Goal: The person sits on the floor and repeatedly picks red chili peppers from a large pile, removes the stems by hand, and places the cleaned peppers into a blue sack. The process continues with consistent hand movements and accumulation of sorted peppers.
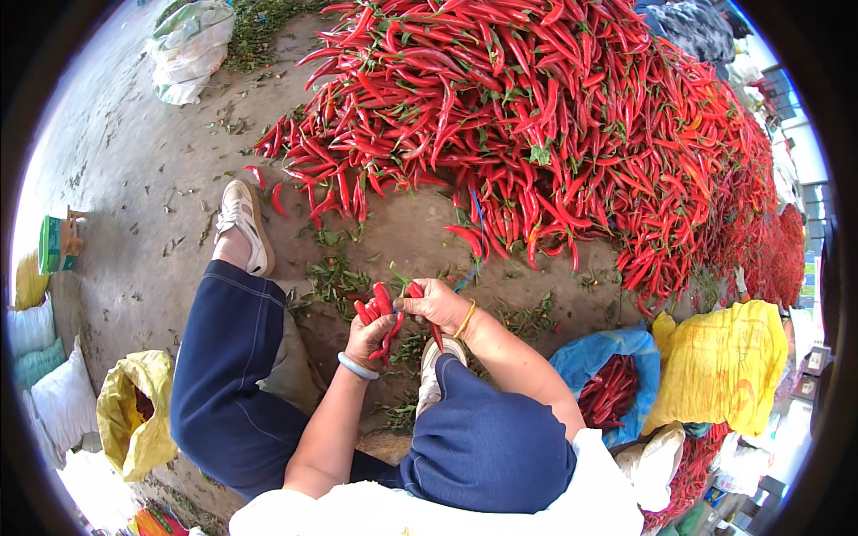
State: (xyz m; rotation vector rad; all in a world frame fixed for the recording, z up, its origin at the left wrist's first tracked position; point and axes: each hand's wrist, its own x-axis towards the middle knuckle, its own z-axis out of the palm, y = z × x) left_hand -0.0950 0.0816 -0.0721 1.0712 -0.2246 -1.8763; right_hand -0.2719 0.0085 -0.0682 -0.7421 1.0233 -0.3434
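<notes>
My left hand (370,338) is closed around several red chili peppers (379,305), whose bodies stick out past the fingers. Close beside it on the right, my right hand (429,305) grips a red chili pepper (436,333) with a green stem pointing up and left. The fingertips of the two hands nearly meet between my knees. Ahead lies a large heap of red chili peppers (536,114) with green stems and some leaves. A few loose peppers lie at its near edge.
A blue woven sack (630,345) holding red peppers stands at the right, beside a yellow sack (724,365). On the left is an open yellow sack (144,382). Plant scraps (335,278) litter the concrete floor. A blue string (479,221) runs from the heap. A white sack (191,50) stands far left.
</notes>
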